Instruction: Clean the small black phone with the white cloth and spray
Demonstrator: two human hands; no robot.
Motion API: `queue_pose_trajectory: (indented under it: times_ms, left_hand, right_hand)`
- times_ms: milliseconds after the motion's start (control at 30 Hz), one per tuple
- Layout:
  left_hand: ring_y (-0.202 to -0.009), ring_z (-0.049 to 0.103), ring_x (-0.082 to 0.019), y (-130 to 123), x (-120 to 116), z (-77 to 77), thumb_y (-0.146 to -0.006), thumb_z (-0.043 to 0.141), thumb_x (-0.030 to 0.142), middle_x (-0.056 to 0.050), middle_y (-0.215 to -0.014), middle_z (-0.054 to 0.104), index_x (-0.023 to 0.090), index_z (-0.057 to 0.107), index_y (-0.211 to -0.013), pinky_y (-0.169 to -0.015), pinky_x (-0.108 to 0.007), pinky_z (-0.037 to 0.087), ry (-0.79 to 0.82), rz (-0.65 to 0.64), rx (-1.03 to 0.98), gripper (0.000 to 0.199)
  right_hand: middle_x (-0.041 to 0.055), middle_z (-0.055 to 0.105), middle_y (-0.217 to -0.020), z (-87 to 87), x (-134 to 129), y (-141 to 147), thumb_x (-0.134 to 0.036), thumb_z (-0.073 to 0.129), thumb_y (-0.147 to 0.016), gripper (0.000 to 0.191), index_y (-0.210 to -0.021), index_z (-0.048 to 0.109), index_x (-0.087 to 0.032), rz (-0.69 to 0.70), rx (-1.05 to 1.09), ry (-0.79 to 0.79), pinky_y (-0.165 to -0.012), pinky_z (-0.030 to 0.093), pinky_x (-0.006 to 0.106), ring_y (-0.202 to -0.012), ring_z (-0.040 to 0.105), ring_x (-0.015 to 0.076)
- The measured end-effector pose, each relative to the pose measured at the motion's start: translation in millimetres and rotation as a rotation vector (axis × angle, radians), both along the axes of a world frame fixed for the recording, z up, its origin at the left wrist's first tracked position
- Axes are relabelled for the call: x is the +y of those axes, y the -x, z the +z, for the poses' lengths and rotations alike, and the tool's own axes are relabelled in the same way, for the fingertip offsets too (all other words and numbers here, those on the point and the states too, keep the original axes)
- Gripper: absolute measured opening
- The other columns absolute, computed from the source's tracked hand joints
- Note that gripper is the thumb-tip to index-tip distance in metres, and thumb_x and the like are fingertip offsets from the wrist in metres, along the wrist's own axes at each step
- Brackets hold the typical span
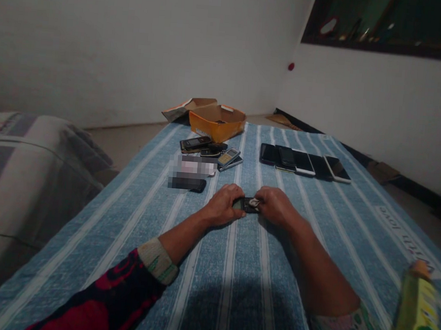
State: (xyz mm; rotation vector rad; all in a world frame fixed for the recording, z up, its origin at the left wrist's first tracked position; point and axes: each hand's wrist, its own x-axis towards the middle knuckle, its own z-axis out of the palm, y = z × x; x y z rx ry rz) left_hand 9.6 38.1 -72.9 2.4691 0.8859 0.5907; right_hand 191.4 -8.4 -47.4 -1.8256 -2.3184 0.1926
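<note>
The left hand and right hand gripped a small black mobile phone between them. A row of smartphones lay beyond, on a blue striped bedsheet.

Worn on the person's head, the camera looks forward and down along a bed under a blue striped cover, close above its near end, with the left hand and right hand mid-frame and the room's corner beyond the bed's far end.
</note>
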Motion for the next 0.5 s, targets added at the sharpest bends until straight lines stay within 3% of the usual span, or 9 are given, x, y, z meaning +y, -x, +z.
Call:
queue_pose_trajectory:
  times_ms: [233, 433, 500]
  left_hand:
    - [-0.09, 0.054, -0.022, 0, 0, 2.6, -0.066, 0.072, 0.025, -0.003, -0.087, 0.058, 0.017, 0.063, -0.082, -0.083, -0.035, 0.042, 0.014, -0.011, -0.014, 0.019]
    - [-0.088, 0.054, -0.021, 0, 0, 1.9, -0.067, 0.072, 0.026, -0.003, -0.085, 0.058, 0.016, 0.064, -0.083, -0.08, -0.034, 0.042, -0.006, -0.014, 0.008, 0.02]
    - [-0.089, 0.054, -0.021, 0, 0, 1.9, -0.067, 0.072, 0.025, -0.003, -0.086, 0.058, 0.017, 0.064, -0.082, -0.081, -0.034, 0.042, -0.007, -0.025, -0.001, 0.02]
  right_hand:
    - [0.0104, 0.064, -0.093, -6.7, 5, 12, -0.011, 0.044, -0.087, 0.024, -0.089, 0.068, -0.015, -0.183, -0.095, -0.11, -0.067, 0.036, 0.027, -0.083, 0.06, 0.0191]
    - [0.0073, 0.065, -0.088, -2.4, -1, 7, -0.011, 0.05, -0.084, 0.02, -0.085, 0.069, -0.016, 0.009, -0.064, -0.046, -0.068, 0.036, 0.026, -0.083, 0.059, 0.018]
    - [0.0082, 0.065, -0.089, -3.1, -2, 13, -0.011, 0.05, -0.084, 0.02, -0.086, 0.069, -0.016, 0.007, -0.105, -0.044, -0.066, 0.035, 0.027, -0.081, 0.059, 0.0188]
